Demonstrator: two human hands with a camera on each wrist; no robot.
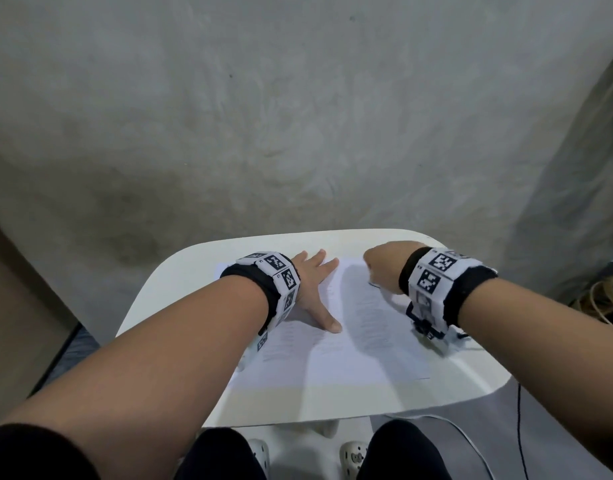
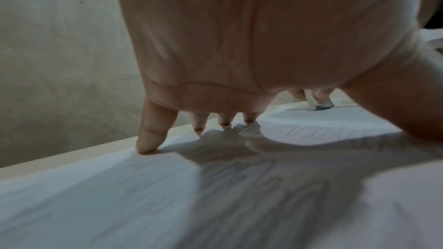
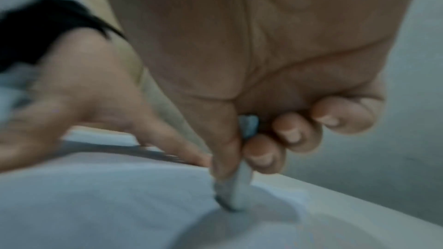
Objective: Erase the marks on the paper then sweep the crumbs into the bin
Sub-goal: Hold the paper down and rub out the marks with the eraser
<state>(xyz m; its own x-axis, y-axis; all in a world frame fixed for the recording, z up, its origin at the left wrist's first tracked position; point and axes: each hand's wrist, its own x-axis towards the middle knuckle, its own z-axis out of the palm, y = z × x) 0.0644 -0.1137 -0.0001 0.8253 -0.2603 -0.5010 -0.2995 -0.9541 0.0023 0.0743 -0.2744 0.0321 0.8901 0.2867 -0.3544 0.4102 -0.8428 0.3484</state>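
Observation:
A white sheet of paper [image 1: 346,344] with faint lines of writing lies on a small white table [image 1: 180,271]. My left hand [image 1: 315,289] lies flat on its left half, fingers spread and fingertips [image 2: 146,145] pressing the paper [image 2: 120,196] down. My right hand [image 1: 384,265] is curled near the paper's far right edge and pinches a white eraser [image 3: 236,190] between thumb and fingers. The eraser's dirty grey tip touches the paper [image 3: 95,205]. The eraser [image 2: 320,104] also shows past my left palm. No bin is in view.
A grey concrete wall [image 1: 298,116] stands close behind the table. A brown panel [image 1: 17,306] is at the left. Coiled cables [image 1: 602,303] lie on the floor at the right, and a thin cable [image 1: 519,427] hangs off the table's right side. My knees and shoes are below the table's near edge.

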